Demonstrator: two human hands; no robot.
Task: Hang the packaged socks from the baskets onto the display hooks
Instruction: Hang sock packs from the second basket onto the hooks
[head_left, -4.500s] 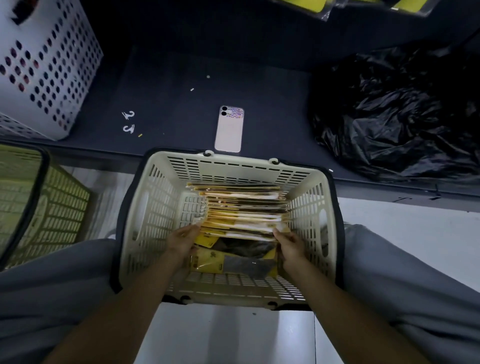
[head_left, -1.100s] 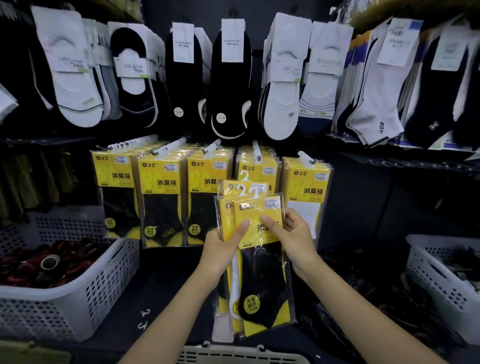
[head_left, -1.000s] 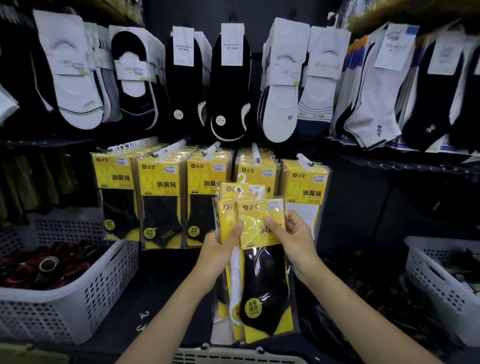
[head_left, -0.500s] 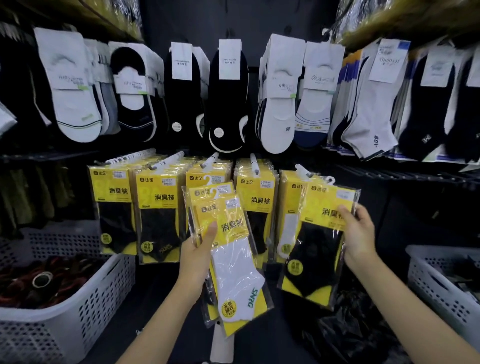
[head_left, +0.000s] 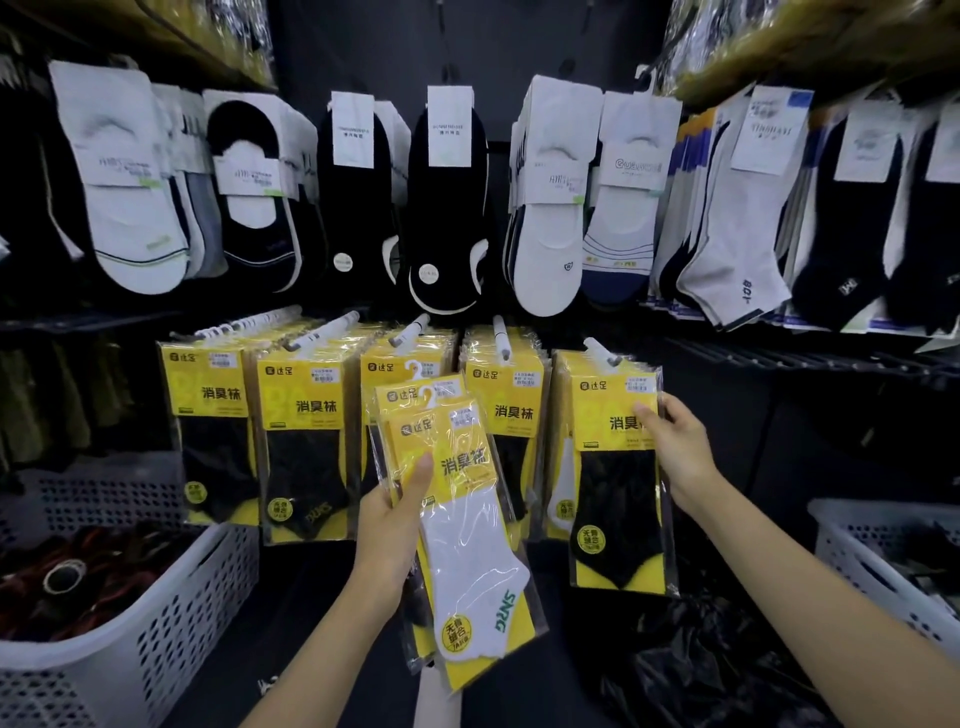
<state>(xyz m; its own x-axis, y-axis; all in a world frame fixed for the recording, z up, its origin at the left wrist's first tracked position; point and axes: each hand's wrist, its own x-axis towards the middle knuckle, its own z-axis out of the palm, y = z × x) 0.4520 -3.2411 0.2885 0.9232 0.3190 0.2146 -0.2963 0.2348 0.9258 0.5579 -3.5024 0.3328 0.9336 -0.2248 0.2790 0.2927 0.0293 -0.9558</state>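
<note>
Right hand (head_left: 678, 441) pinches the black pack (head_left: 615, 488), probably light and slippery, by its stiff card at three o'clock, while left hand (head_left: 389, 530) grips the stack (head_left: 467, 551).

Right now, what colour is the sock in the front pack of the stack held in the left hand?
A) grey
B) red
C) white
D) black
C: the front pack gripped by the left hand shows a white sock with green lettering on a yellow card; the black-sock pack is the one that the right hand holds.
</note>
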